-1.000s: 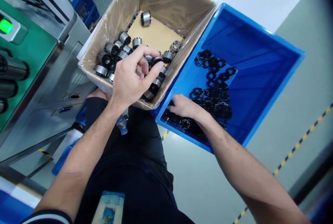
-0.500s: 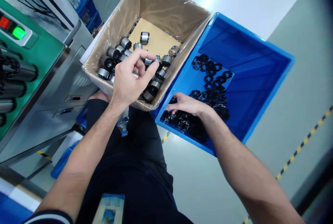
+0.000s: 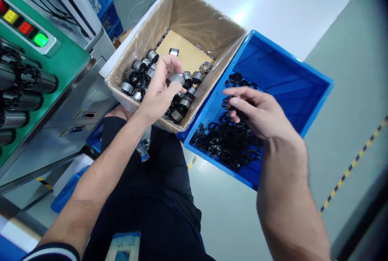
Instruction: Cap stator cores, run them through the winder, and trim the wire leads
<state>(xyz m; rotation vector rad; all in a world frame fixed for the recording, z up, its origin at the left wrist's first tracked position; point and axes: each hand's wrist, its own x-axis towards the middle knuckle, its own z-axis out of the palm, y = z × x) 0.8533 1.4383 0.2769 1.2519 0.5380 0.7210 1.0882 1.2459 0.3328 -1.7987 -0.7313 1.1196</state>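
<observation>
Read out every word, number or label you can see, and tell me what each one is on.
No text is readable.
Label on a blue crate: too blurred to read.
Yellow-edged plate on the steel cabinet: too small to read.
Card at the person's waist: shows no legible text.

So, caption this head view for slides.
Left hand holds a metal collar above a carton; right hand hovers over black rings.

Steel collar (image 3: 176, 78): we pinch it in our left hand (image 3: 159, 89), over the carton (image 3: 194, 14).
Black rings (image 3: 227, 143): we have them heaped in a blue crate (image 3: 291, 56), below our open right hand (image 3: 257, 111).
</observation>
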